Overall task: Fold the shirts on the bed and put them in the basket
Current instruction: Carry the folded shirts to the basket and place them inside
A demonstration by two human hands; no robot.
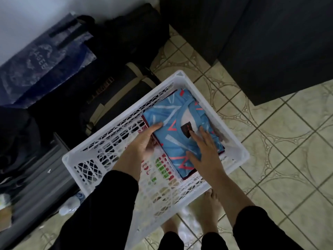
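Observation:
A folded light-blue shirt (169,120) with white and pink marks lies in the right half of a white lattice basket (115,141) on the floor. It rests on a darker folded garment whose maroon edge shows underneath. My left hand (144,143) holds the shirt's left edge, thumb on top. My right hand (203,152) lies flat on the shirt with straight fingers, near the dark neck label (185,129).
Dark bags and a blue printed bag (41,65) stand left of the basket. A dark bed or cabinet (270,42) fills the upper right. Tiled floor (279,159) spreads to the right. My bare feet (209,210) stand by the basket's near corner. A plastic bottle (72,204) lies at lower left.

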